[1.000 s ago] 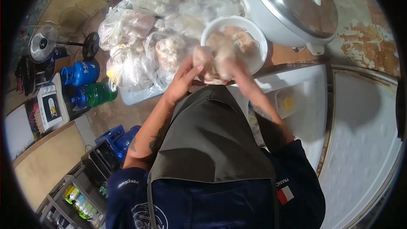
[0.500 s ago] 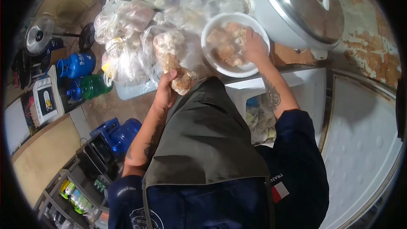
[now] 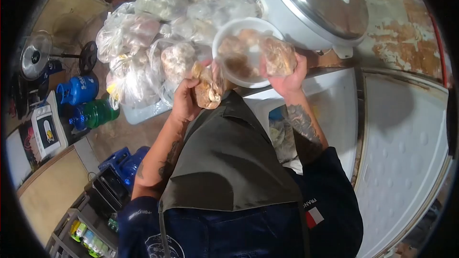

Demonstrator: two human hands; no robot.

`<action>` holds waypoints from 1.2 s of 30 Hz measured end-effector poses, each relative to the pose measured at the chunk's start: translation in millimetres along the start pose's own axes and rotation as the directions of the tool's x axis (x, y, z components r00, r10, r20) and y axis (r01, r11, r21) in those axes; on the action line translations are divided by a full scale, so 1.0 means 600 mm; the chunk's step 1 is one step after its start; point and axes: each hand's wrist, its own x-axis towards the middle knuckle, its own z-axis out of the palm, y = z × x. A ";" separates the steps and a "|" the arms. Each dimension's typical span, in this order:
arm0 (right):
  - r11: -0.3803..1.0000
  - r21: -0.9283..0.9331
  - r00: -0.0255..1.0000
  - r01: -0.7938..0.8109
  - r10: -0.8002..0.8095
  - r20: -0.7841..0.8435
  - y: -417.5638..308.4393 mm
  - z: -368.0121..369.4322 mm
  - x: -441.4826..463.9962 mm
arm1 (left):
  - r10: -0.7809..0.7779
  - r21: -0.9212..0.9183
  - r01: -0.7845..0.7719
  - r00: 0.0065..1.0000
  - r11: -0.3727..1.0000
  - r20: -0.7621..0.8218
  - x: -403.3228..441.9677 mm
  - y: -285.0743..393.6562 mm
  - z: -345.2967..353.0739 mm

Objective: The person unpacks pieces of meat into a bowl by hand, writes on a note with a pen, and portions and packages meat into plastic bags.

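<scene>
- Wall (image 3: 406,26), upper rt. of grip: pale paint, peeling to tan.
- Dimpled white panel (image 3: 406,157), lower rt., w/ dark shadow at top.
- Brown floor (image 3: 117,136), lower lt.
- Fan (image 3: 36,56), far lt., nr. blue cyl. (image 3: 80,90).
- Gray shelving (image 3: 68,217), bottom lt.

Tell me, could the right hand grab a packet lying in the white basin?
Probably not as is: the right hand already holds a bagged piece. Otherwise the way looks free: the white basin has no lid, sits close by, and shows packets inside.
</scene>
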 end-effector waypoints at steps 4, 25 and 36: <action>0.999 0.013 0.994 -0.032 0.033 -0.106 0.018 0.023 -0.016 | 0.077 0.108 -0.069 0.994 0.992 -0.074 0.015 -0.008 0.019; 0.182 -0.953 0.968 0.242 -0.119 0.223 0.001 0.170 -0.046 | 0.225 0.710 -0.409 0.912 0.573 0.344 -0.002 0.012 0.063; 0.193 -0.966 0.969 0.173 0.141 0.202 -0.029 0.185 -0.037 | 0.291 0.763 -0.493 0.868 0.418 0.402 -0.013 0.024 0.070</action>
